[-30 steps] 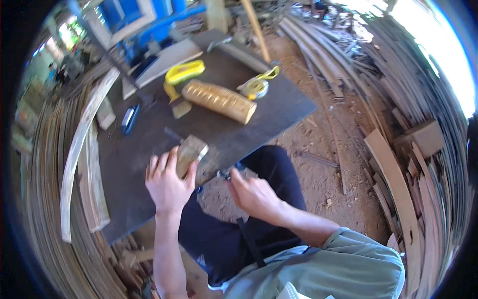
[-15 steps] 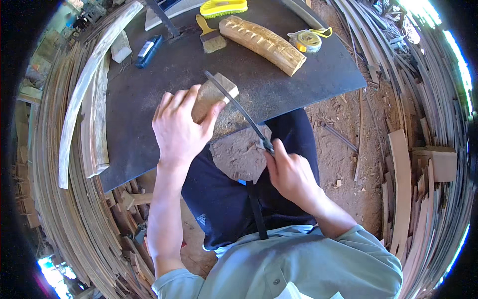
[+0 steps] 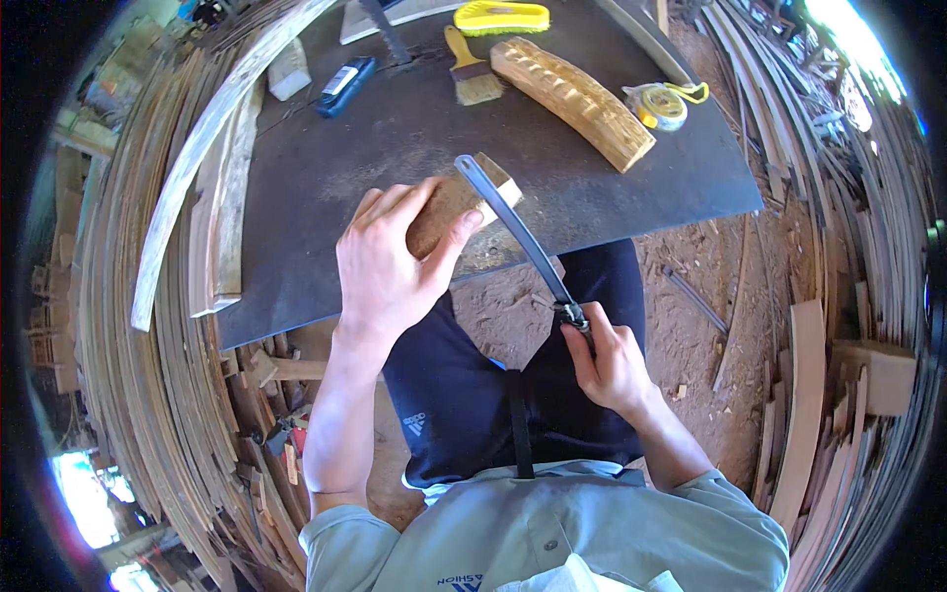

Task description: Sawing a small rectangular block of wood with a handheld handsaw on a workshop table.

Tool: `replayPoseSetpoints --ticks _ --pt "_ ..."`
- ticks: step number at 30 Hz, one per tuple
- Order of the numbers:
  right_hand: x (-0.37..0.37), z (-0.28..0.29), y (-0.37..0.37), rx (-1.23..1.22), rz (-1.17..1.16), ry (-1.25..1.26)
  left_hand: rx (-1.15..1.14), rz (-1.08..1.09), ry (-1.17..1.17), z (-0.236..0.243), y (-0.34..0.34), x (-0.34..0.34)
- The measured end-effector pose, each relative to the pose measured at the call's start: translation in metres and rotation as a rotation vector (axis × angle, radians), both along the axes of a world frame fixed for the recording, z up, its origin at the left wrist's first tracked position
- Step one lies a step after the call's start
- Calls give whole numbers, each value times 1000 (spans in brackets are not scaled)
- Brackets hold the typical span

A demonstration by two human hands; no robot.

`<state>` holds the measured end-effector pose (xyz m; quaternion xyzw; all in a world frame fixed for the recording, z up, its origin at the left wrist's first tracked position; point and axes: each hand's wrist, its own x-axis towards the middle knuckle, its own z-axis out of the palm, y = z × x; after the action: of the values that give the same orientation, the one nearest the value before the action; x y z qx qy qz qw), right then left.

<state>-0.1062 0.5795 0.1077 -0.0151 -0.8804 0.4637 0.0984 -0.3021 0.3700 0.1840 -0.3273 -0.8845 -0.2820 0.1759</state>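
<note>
My left hand point(image 3: 387, 266) wraps around a rough brown block of wood point(image 3: 442, 221) near the front edge of the dark worktable point(image 3: 395, 128), thumb on the near side and fingers over the left. Across the block's right end lies a long, narrow metal blade point(image 3: 525, 237), like a hacksaw blade, with a hole near its rounded tip. My right hand point(image 3: 614, 365) is closed on its dark handle, partly hidden by the fingers, above my lap. Whether the blade presses on the wood or hovers just over it, I cannot tell.
On the table lie a notched curved timber point(image 3: 572, 99), a paint brush point(image 3: 473, 74), a yellow scrubbing brush point(image 3: 501, 18), a tape measure point(image 3: 659, 105) and a dark blue device point(image 3: 346, 87). Long timbers point(image 3: 225, 207) rest along its left side. Stacked wood strips point(image 3: 128, 296) flank both sides.
The blade has rolled so that its broad face shows, and my right hand has drawn back slightly. My left hand still grips the block. The whole view has shifted, moving things rightward in the picture.
</note>
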Motion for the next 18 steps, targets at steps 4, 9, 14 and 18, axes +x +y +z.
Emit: replayPoseSetpoints --ticks 4,9,14,18 --pt "-2 7 5 -150 -85 16 -10 54 -98 9 -15 -3" --pt "-2 0 20 -191 -159 -24 -139 49 87 9 -31 -8" --pt "-1 0 12 -166 -94 -47 -226 46 256 6 -39 -11" --pt "0 2 -1 -196 -25 -87 -213 59 233 -7 -38 -9"
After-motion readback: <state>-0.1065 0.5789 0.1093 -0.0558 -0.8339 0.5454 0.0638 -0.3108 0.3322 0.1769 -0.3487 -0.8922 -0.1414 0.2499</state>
